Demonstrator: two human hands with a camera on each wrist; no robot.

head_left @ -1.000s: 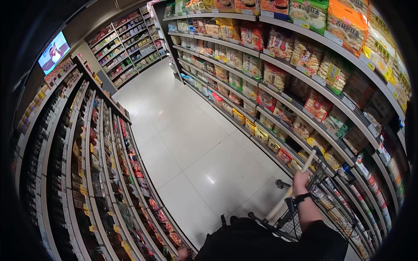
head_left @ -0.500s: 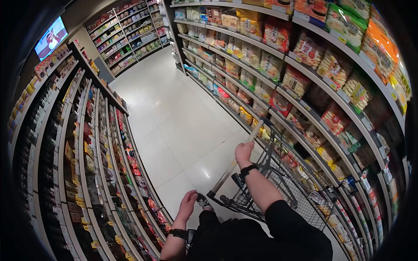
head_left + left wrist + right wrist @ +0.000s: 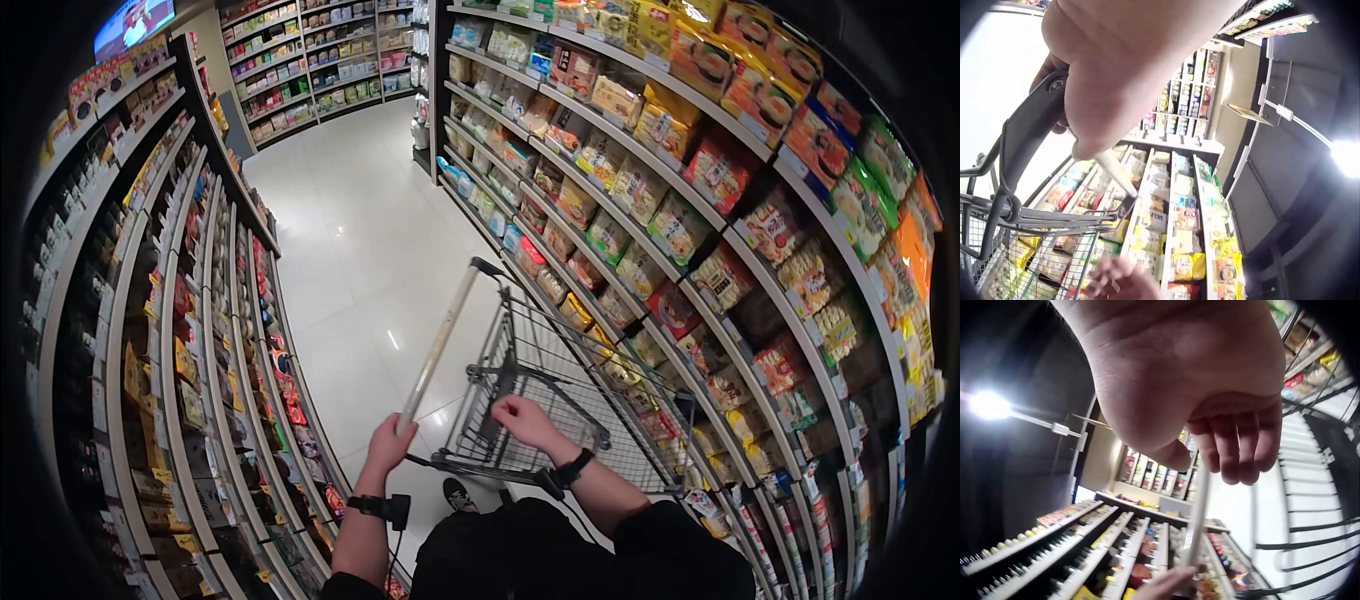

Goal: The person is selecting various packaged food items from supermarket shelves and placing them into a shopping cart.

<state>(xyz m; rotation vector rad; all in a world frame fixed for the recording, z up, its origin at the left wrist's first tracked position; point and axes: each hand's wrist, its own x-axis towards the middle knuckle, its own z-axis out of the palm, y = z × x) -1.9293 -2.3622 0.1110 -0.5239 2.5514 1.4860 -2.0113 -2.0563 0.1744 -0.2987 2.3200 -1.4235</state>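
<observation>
In the head view, a shopping cart with a wire basket stands in front of me, its long pale handle slanting across the aisle. My left hand grips the handle's near end; the left wrist view shows the heel of that hand over the dark handle bracket. Off the handle, my right hand hangs over the cart's handle side with nothing in it. Its fingers are loosely bent in the right wrist view, with the handle behind them.
Shelves of bagged noodles line the right side, close to the cart's basket. On the left runs a shelf of bottles and packets. Pale floor tiles lead to a far shelf. My shoe is beside the cart.
The cart has swung left, away from the right-hand shelf. My left hand came up from low at the left and took hold of the handle; my right hand let go of it.
</observation>
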